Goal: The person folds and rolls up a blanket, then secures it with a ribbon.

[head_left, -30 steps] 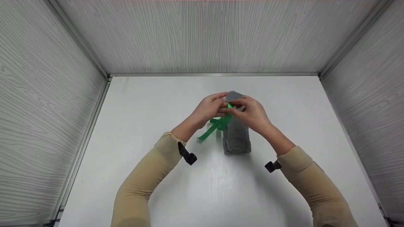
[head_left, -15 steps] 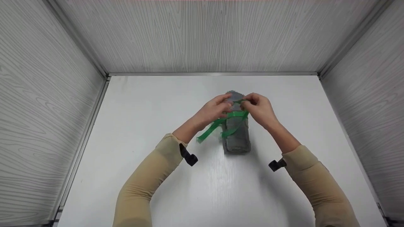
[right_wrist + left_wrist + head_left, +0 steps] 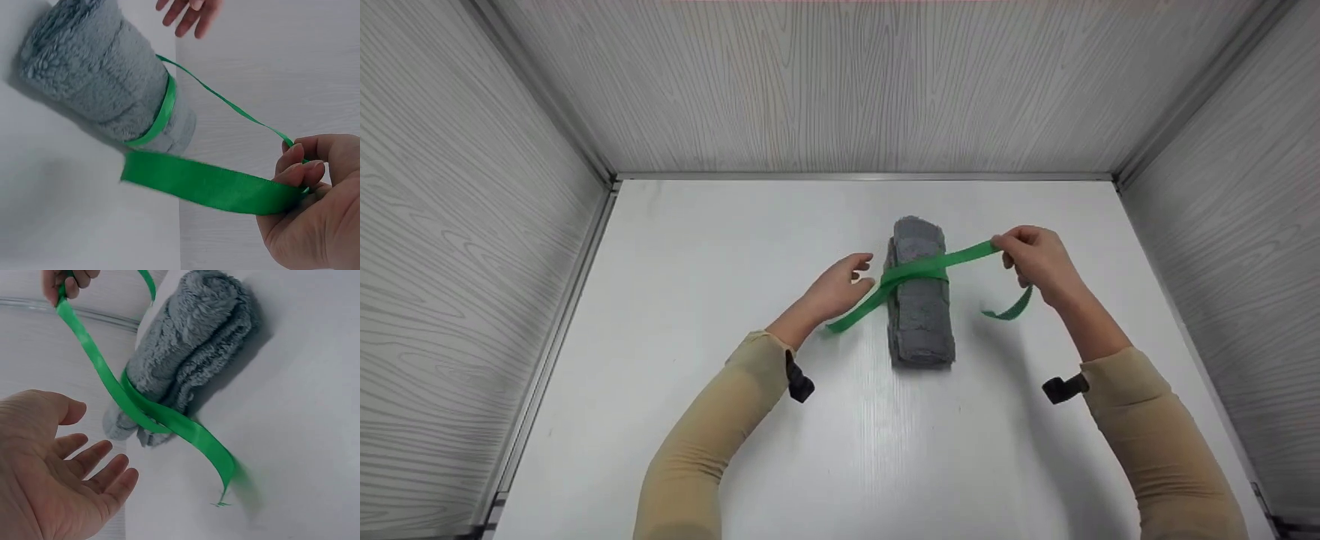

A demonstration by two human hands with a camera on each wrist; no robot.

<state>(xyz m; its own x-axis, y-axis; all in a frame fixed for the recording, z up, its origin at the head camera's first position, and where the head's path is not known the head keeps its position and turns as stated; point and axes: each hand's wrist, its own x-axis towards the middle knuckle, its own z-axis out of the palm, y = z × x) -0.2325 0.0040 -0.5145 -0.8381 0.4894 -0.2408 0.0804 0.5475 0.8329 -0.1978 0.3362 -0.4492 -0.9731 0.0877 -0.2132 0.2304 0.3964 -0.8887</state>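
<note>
A rolled grey fluffy towel (image 3: 921,322) lies on the white table, with a green ribbon (image 3: 915,271) wrapped round its middle. My right hand (image 3: 1039,259) pinches one end of the ribbon to the right of the roll, and that stretch runs up to the fingers. A loose tail hangs below the hand, seen broad in the right wrist view as a ribbon end (image 3: 208,183). The other ribbon end lies toward the lower left of the towel. Beside it, my left hand (image 3: 840,289) hovers with relaxed, spread fingers and holds nothing, as the left wrist view of the palm (image 3: 62,467) shows.
The white table (image 3: 780,450) is bounded by grey wood-grain panels at the back (image 3: 840,90), left and right. Black wrist cameras (image 3: 801,386) sit on both beige sleeves (image 3: 720,427).
My right hand has moved right, drawing its ribbon end out past the towel. The left hand has withdrawn leftward from over the roll. The towel has stayed in place.
</note>
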